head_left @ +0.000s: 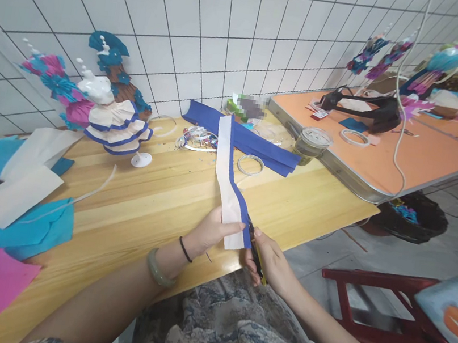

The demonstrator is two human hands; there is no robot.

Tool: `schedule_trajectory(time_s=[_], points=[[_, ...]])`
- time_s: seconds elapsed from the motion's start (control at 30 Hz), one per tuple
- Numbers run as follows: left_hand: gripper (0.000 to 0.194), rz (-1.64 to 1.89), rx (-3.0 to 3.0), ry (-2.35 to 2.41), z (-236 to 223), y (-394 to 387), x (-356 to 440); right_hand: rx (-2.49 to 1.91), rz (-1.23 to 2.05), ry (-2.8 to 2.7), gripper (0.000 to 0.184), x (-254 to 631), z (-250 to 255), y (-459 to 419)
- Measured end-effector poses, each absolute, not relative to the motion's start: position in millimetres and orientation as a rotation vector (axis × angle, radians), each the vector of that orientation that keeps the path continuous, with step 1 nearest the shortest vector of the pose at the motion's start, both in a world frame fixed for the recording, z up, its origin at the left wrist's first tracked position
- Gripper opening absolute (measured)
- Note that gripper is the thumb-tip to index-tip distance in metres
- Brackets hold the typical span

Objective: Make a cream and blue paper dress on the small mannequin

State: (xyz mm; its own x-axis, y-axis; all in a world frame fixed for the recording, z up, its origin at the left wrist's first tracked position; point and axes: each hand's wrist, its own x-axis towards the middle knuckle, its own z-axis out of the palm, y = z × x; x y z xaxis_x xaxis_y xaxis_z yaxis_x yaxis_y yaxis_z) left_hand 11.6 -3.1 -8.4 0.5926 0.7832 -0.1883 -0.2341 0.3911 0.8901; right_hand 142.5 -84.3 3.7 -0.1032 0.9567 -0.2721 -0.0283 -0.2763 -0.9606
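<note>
My left hand [211,232] pinches the near end of a long white paper strip with a blue edge [228,177], which runs away from me over the wooden table [156,201]. My right hand [269,261] grips dark scissors [253,245] with yellow on the handle. Their blades meet the strip's blue edge at its near end. A green bangle and a black hair band sit on my left wrist. Both hands hover at the table's front edge, above my patterned lap.
A paper doll in a white and blue dress [114,120] stands at the back left. Blue, white and pink sheets [5,201] lie at left. Folded blue paper [254,144], tape rings and a glass jar [310,143] lie behind. An orange table [412,153] and red stool [382,326] stand at right.
</note>
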Motion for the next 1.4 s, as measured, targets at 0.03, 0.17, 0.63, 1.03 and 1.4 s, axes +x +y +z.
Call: schedule_trajectory(time_s=[0.03, 0.17, 0.63, 1.03, 1.4], points=[[0.03, 0.72, 0.953, 0.666, -8.0, -3.2, 12.1, -1.333, 1.505, -1.108, 0.06, 142.5, 3.6, -84.4], [0.031, 0.733, 0.924, 0.659, -7.1, -3.7, 13.7, -1.355, 1.502, -1.113, 0.06, 141.9, 3.9, -84.3], [0.032, 0.762, 0.912, 0.662, -8.3, -2.7, 15.5, -1.383, 1.471, -1.114, 0.053, 139.1, 6.2, -91.5], [0.031, 0.759, 0.944, 0.639, -7.2, -4.8, 15.6, -1.312, 1.515, -1.019, 0.057, 137.1, 4.7, -86.1], [0.029, 0.721, 0.974, 0.618, -6.4, -5.8, 15.4, -1.319, 1.506, -1.012, 0.059, 137.2, 3.7, -83.5]])
